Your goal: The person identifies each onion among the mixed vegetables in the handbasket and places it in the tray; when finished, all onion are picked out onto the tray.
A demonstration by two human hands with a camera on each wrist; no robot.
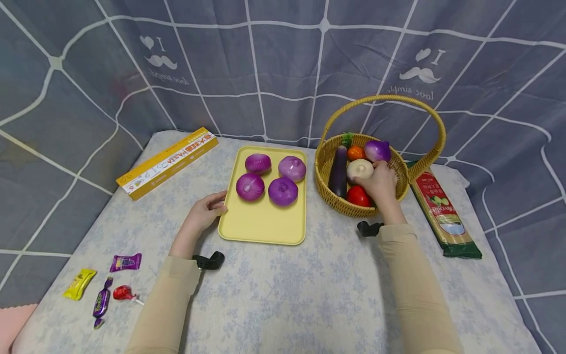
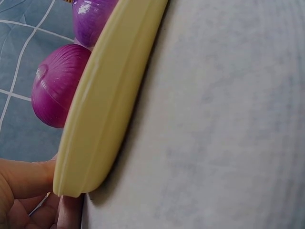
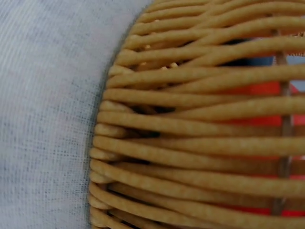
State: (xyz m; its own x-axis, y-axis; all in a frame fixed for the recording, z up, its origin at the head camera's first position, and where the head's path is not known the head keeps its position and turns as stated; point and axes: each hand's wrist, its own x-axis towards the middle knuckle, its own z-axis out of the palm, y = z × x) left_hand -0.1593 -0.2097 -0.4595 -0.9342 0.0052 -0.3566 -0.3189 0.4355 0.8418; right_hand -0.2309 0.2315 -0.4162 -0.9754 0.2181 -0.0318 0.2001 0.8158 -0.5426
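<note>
My left hand [image 1: 206, 210] holds the left edge of a yellow tray [image 1: 261, 228]. In the left wrist view, the thumb [image 2: 31, 179] is at the tray's rim and the other fingers are close below it. Purple onions [image 1: 283, 191] sit in the tray's upper half. My right hand [image 1: 381, 183] reaches into a wicker basket [image 1: 345, 209] and grips a white onion [image 1: 360, 169]. Around it lie an eggplant [image 1: 338, 172], a red tomato [image 1: 359, 196], an orange vegetable [image 1: 355, 153] and another purple onion [image 1: 378, 151]. The right wrist view shows only basket weave [image 3: 190, 129] and tablecloth, with the hand hidden.
A pasta box [image 1: 168, 163] lies at the back left. A red and green packet [image 1: 444, 214] lies right of the basket, whose tall handle [image 1: 384, 98] arches above it. Wrapped candies [image 1: 101, 302] and a red lollipop [image 1: 123, 293] are at the front left.
</note>
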